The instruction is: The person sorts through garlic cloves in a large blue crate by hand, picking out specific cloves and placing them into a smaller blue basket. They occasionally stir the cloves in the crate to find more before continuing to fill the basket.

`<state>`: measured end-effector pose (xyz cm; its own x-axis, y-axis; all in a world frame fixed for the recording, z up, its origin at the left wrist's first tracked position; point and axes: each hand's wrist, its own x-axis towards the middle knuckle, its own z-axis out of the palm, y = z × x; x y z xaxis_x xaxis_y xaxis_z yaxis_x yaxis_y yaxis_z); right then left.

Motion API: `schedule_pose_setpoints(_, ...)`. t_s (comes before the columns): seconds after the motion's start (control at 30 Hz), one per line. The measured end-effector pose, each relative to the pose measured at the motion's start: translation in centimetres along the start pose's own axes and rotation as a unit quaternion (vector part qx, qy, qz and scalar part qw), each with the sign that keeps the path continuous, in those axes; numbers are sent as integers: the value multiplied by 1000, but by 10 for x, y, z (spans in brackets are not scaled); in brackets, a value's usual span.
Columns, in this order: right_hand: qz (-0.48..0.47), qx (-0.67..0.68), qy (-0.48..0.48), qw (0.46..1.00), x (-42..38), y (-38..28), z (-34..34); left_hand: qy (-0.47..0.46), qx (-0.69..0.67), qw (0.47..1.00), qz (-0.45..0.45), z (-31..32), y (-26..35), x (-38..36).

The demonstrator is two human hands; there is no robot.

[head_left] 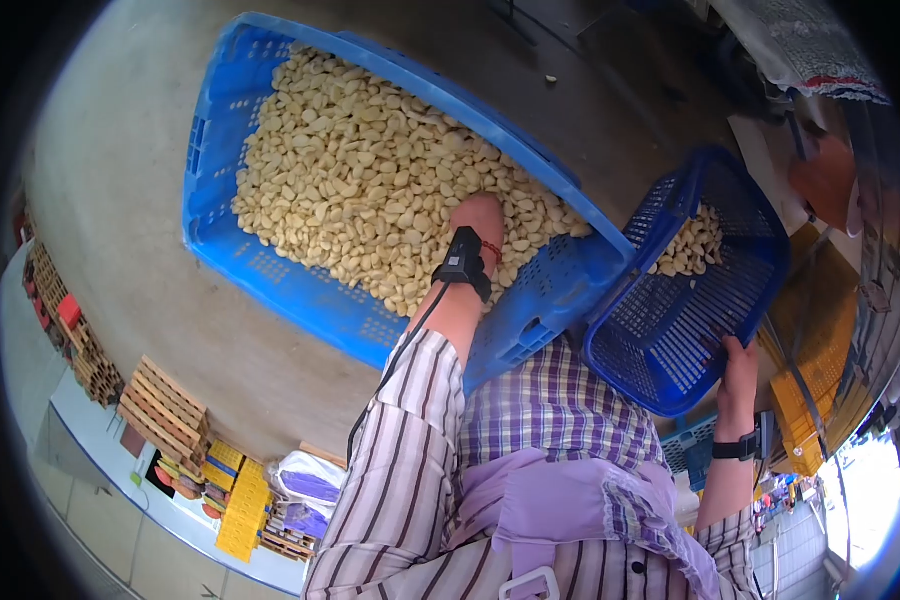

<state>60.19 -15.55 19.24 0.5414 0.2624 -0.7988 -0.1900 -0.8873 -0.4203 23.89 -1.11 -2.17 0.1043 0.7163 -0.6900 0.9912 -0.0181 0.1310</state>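
Left hand (479, 217) amid pale pieces (360, 170) in blue crate (270, 268), grip can't be told; right hand (739, 362) clamped on dark-blue basket (660, 345).

No words, brands or numbers can be read. The black device (466, 250) on the left wrist (490, 262) bears a small pale patch (455, 262), its marks too small to tell; the band (735, 448) on the right wrist (736, 424) shows nothing legible.

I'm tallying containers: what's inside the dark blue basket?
Inside the dark blue basket, a small heap of pale pieces lies at the end away from the right hand. Whatever is beneath is covered.
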Motion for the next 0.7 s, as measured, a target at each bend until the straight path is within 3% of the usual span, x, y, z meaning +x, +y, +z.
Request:
schedule_pose_setpoints(0.2, -17, 0, 8, 1000, -1, 2, 0, 100, -142, 982, -80, -18, 0, -25)
schedule_pose_setpoints(0.27, -14, 3, 5, 1000, -3, 2, 0, 183, -324, 924, -85, -29, 7, -49)
schedule_pose_setpoints(0.33, -13, 11, -1, 1000, -2, 4, 2, 119, -454, 879, -79, -72, 33, -89)
schedule_pose_setpoints(0.47, -5, 6, -16, 1000, -1, 5, -2, 61, -573, 799, 173, -122, 99, -145)
schedule_pose_setpoints(0.53, -2, 8, -24, 1000, -2, 4, -1, 59, -485, 818, 303, -137, 123, -153)
schedule_pose_setpoints(0.57, -13, 5, -8, 1000, -1, 5, -1, 63, -486, 818, 303, -148, 125, -152)
schedule_pose_setpoints(0.67, -25, 6, 9, 1000, 0, 7, -4, 76, -587, 785, 179, -154, 109, -146)
schedule_pose_setpoints(0.7, -23, 10, 5, 1000, -1, 8, -5, 138, -605, 773, 129, -138, 96, -137)
